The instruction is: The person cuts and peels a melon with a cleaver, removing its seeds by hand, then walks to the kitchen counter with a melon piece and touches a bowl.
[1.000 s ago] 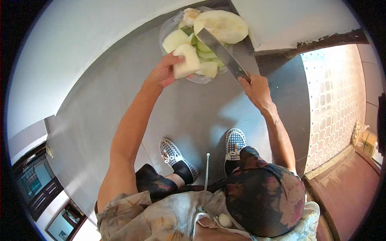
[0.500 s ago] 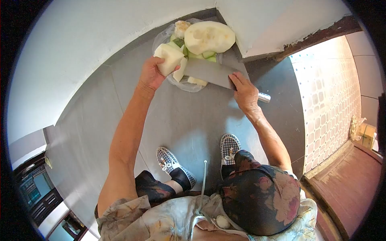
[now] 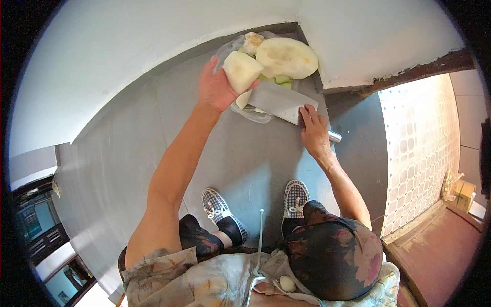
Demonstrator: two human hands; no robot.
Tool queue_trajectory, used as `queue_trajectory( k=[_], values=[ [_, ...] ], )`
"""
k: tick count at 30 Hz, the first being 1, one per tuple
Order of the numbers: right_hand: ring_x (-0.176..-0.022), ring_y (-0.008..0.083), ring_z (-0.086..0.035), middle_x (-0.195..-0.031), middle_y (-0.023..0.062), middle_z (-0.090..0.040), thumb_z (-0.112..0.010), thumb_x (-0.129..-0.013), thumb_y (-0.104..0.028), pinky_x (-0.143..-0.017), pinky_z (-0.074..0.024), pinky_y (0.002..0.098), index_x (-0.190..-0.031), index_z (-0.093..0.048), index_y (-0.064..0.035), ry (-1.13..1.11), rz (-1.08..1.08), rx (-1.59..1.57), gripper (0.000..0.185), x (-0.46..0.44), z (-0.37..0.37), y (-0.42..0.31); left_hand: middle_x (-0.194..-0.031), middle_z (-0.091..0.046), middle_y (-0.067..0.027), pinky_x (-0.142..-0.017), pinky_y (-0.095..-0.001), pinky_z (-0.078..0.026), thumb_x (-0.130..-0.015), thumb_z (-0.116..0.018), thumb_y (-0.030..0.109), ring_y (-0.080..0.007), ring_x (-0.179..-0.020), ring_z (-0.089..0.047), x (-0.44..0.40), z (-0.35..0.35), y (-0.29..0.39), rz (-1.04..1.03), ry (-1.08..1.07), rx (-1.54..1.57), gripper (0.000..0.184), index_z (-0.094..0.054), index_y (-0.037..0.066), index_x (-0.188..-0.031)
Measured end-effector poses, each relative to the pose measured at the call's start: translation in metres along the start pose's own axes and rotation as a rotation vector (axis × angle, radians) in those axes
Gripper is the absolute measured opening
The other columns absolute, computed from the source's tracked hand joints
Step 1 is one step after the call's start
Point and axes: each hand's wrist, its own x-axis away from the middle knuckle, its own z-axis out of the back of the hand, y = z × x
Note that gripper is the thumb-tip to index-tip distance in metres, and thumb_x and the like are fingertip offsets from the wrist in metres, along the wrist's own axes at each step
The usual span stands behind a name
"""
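Observation:
My left hand (image 3: pixel 219 88) cups a thick chunk of pale melon (image 3: pixel 242 71) from below, with its thumb sticking out at the side. The handle of a broad cleaver (image 3: pixel 280 99) is in my right hand (image 3: pixel 314 132); my fingers reach onto the back of the blade. The blade lies nearly flat, its far end by a pale melon slice (image 3: pixel 243 100) just under the chunk. Beyond the blade rests a large cut melon half (image 3: pixel 287 58), cut face up. Green rind pieces (image 3: pixel 282 80) show between it and the blade.
A clear plastic bag (image 3: pixel 254 117) lies under the pieces on the grey floor (image 3: pixel 169 110). A browned pale lump (image 3: pixel 253 42) sits by the wall (image 3: pixel 204 20). My checkered shoes (image 3: pixel 296 195) stand nearer. A tiled area (image 3: pixel 419 148) is at the right.
The view has shifted, so the melon sits further right. My left thumb has lifted off the chunk and points outward. The cleaver blade has turned flatter, with more of its face showing.

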Motion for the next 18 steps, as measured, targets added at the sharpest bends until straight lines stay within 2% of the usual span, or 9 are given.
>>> queue_trajectory(
  k=[3, 6, 9, 12, 14, 17, 18],
  values=[
    [-0.105, 0.0358, -0.049, -0.132, 0.0114, -0.045, -0.062, -0.071, -0.002, -0.093, -0.0418, 0.0439, -0.127, -0.048, -0.0068, -0.033, 0.001, 0.057, 0.058, 0.001, 0.013, -0.004, -0.136, -0.044, -0.0194, -0.098, -0.0597, -0.040, -0.092, -0.046, 0.043, -0.0390, -0.124, -0.044, -0.004, 0.004, 0.002, 0.009, -0.030, -0.045, 0.060, -0.037, 0.001, -0.134],
    [-0.105, 0.0365, -0.050, -0.129, 0.0121, -0.048, -0.064, -0.073, -0.006, -0.090, -0.0430, 0.0442, -0.124, -0.051, -0.0091, -0.042, 0.014, 0.122, 0.053, -0.002, 0.025, -0.006, -0.131, -0.048, -0.0182, -0.091, -0.0559, -0.047, -0.093, -0.049, 0.035, -0.0376, -0.118, -0.050, -0.011, 0.008, 0.000, -0.047, 0.052, -0.155, 0.052, -0.040, 0.001, -0.131],
    [-0.108, 0.0354, -0.051, -0.126, 0.0138, -0.052, -0.063, -0.077, -0.011, -0.093, -0.0423, 0.0440, -0.122, -0.055, -0.0083, -0.126, 0.020, 0.054, 0.045, -0.009, 0.042, -0.006, -0.118, -0.057, -0.0173, -0.079, -0.0448, -0.056, -0.089, -0.058, 0.028, -0.0342, -0.108, -0.058, -0.020, 0.019, 0.000, -0.013, 0.094, -0.204, 0.044, -0.047, 0.004, -0.125],
    [-0.110, 0.0324, -0.054, -0.119, 0.0166, -0.058, -0.061, -0.082, -0.015, -0.094, -0.0418, 0.0430, -0.118, -0.058, -0.0062, -0.255, 0.047, -0.127, 0.037, -0.022, 0.061, -0.011, -0.117, -0.057, -0.0166, -0.072, -0.0366, -0.058, -0.088, -0.060, 0.024, -0.0322, -0.104, -0.060, -0.025, 0.015, 0.000, -0.046, 0.127, -0.127, 0.044, -0.047, 0.002, -0.123],
    [-0.107, 0.0330, -0.056, -0.115, 0.0178, -0.060, -0.061, -0.084, -0.017, -0.092, -0.0432, 0.0433, -0.117, -0.059, -0.0056, -0.370, 0.054, -0.238, 0.035, -0.032, 0.090, -0.028, -0.117, -0.057, -0.0169, -0.073, -0.0368, -0.058, -0.088, -0.060, 0.024, -0.0323, -0.104, -0.060, -0.034, 0.020, 0.003, -0.038, 0.150, -0.101, 0.045, -0.047, 0.000, -0.123],
    [-0.104, 0.0353, -0.057, -0.113, 0.0165, -0.061, -0.061, -0.084, -0.019, -0.089, -0.0454, 0.0432, -0.118, -0.058, -0.0060, -0.565, 0.139, -0.222, 0.036, -0.048, 0.140, -0.058, -0.115, -0.056, -0.0192, -0.075, -0.0401, -0.057, -0.087, -0.059, 0.022, -0.0335, -0.104, -0.060, -0.046, 0.028, 0.007, -0.058, 0.136, -0.120, 0.045, -0.046, -0.002, -0.122],
    [-0.102, 0.0349, -0.058, -0.111, 0.0156, -0.062, -0.061, -0.084, -0.019, -0.087, -0.0468, 0.0429, -0.116, -0.058, -0.0062, -0.560, 0.182, -0.203, 0.035, -0.050, 0.155, -0.069, -0.115, -0.056, -0.0202, -0.076, -0.0417, -0.057, -0.086, -0.059, 0.021, -0.0341, -0.103, -0.060, -0.051, 0.030, 0.007, -0.067, 0.123, -0.132, 0.046, -0.045, -0.003, -0.122]
  ],
)
